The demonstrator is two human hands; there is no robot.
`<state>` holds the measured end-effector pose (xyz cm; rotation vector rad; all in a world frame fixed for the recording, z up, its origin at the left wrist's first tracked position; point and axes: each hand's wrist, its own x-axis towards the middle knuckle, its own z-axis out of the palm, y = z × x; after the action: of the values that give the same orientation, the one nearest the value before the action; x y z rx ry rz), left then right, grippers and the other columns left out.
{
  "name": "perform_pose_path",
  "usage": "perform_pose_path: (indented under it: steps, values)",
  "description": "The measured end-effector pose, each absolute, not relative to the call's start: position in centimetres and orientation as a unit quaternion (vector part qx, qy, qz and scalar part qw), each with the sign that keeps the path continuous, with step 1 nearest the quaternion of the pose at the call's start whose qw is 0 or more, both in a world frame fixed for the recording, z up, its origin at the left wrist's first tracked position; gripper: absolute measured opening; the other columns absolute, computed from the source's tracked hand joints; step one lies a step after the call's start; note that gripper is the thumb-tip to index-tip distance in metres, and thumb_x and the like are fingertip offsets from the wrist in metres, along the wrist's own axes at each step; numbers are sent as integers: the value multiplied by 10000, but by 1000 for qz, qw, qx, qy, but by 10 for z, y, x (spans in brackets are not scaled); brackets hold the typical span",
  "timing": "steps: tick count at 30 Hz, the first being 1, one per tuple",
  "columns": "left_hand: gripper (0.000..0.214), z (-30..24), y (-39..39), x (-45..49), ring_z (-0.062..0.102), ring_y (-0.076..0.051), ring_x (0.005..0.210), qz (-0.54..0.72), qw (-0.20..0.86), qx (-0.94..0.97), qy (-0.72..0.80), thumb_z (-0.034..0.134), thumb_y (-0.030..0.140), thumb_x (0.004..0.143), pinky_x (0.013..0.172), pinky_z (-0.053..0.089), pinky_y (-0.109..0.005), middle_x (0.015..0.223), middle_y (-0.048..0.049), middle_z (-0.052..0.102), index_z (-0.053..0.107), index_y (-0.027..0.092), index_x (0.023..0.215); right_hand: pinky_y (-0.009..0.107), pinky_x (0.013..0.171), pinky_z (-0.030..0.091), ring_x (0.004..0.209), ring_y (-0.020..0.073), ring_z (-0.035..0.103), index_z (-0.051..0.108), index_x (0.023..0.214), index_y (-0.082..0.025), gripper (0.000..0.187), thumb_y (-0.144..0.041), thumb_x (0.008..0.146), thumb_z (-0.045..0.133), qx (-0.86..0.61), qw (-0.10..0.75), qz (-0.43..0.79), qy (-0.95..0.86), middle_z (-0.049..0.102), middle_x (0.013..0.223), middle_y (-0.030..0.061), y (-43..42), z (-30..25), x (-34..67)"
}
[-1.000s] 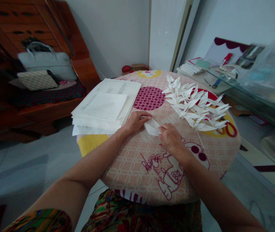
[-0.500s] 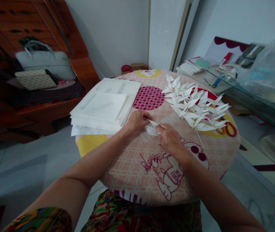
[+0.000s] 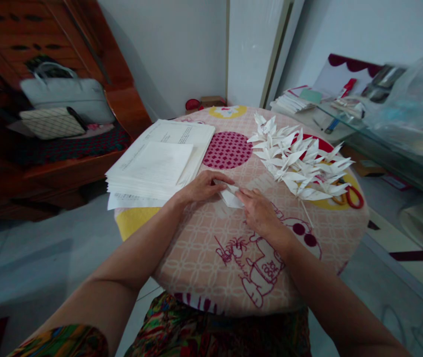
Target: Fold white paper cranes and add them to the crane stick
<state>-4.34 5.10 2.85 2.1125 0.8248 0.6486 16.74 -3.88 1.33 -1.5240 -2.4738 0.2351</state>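
A small folded piece of white paper (image 3: 231, 199) lies on the cloth-covered round table between my hands. My left hand (image 3: 207, 186) holds its upper left edge, thumb and fingers closed together there. At the paper's right side, my right hand (image 3: 259, 210) grips the edge with its fingertips. Under my fingers, some of the folds are hidden. To the left is a thick stack of white paper sheets (image 3: 150, 171), some printed, with smaller sheets on top. Several folded white paper cranes (image 3: 300, 158) are bunched together at the right.
Red-handled scissors (image 3: 354, 197) lie by the right rim of the table (image 3: 196, 267), partly under the cranes. Beyond stands a glass-topped side table (image 3: 377, 144) with a plastic bag (image 3: 412, 109). A wooden bench (image 3: 129, 104) with handbags is at the left.
The paper's raised flap now lies lower and flatter. My left hand has shifted slightly left, its fingers stretching over the paper's top edge; my right fingers have moved a little inward.
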Motion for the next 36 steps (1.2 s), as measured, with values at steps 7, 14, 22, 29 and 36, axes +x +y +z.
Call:
perform_pose_path:
  steps: [7, 14, 22, 29, 36]
  values:
    - [240, 23, 59, -48, 690, -167, 938, 276, 352, 852, 274, 633, 238, 869, 827, 532, -276, 1045, -93, 759, 776, 177, 1052, 382, 983, 436, 1143, 262, 548, 625, 1258, -158, 484, -9, 814, 502, -518, 127, 83, -842, 634, 1329, 109, -40, 16, 169]
    - [254, 26, 55, -51, 672, -127, 792, 274, 349, 835, 326, 615, 290, 885, 696, 515, -223, 936, -72, 766, 782, 165, 1030, 394, 1001, 419, 1134, 264, 544, 660, 1219, -157, 460, -24, 799, 529, -509, 114, 96, -848, 625, 1342, 116, -39, 21, 169]
    - [224, 26, 49, -40, 581, -95, 512, 253, 475, 701, 467, 644, 231, 793, 503, 451, -186, 623, -21, 689, 784, 106, 915, 383, 975, 436, 1099, 260, 541, 624, 1298, -149, 520, -13, 821, 468, -512, 112, 86, -847, 607, 1369, 115, -41, 23, 168]
    - [239, 25, 49, -42, 568, -93, 532, 267, 427, 729, 464, 664, 239, 776, 511, 440, -187, 653, -24, 706, 797, 110, 927, 415, 994, 431, 1199, 279, 529, 464, 1503, -215, 629, -58, 894, 446, -489, 90, 64, -865, 506, 1498, 131, -42, 20, 168]
    - [227, 21, 52, -48, 530, -69, 504, 286, 471, 702, 451, 678, 229, 791, 484, 417, -172, 618, -15, 686, 791, 99, 939, 415, 961, 442, 1132, 261, 539, 496, 1479, -251, 579, -86, 930, 416, -482, 74, 39, -872, 474, 1534, 106, -45, 19, 169]
